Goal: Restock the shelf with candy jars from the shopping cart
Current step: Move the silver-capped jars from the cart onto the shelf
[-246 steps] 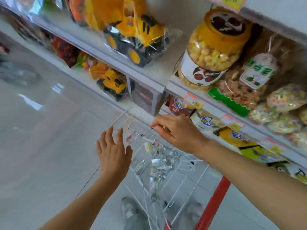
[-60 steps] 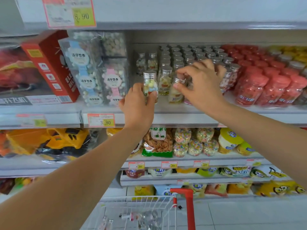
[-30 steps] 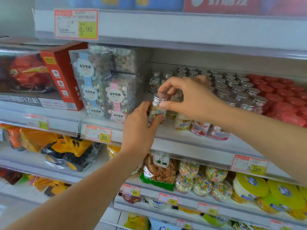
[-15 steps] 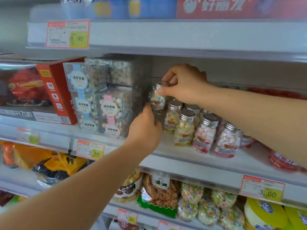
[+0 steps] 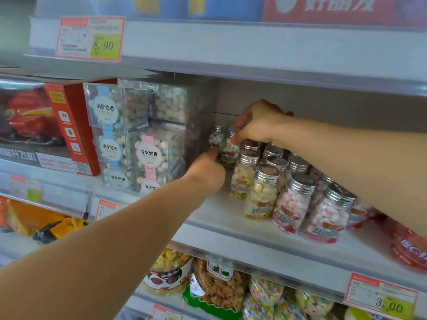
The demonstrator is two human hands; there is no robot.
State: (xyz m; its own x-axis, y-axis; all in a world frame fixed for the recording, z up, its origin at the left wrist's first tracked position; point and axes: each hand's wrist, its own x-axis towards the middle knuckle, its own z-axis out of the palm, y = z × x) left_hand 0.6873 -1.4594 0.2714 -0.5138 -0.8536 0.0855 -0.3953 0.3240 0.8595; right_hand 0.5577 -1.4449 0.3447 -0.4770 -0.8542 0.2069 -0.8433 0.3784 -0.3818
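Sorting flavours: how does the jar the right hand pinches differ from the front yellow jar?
The pinched jar holds mixed pastel candies; the yellow jar holds only pale yellow. The pinched jar sits far back, the right hand on its cap; the yellow jar stands untouched in front. Both are clear with silver caps.

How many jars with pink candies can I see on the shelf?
2. One jar stands in the front row, right of the yellow jars; the other is beside it, further right. More may be hidden behind the right arm.
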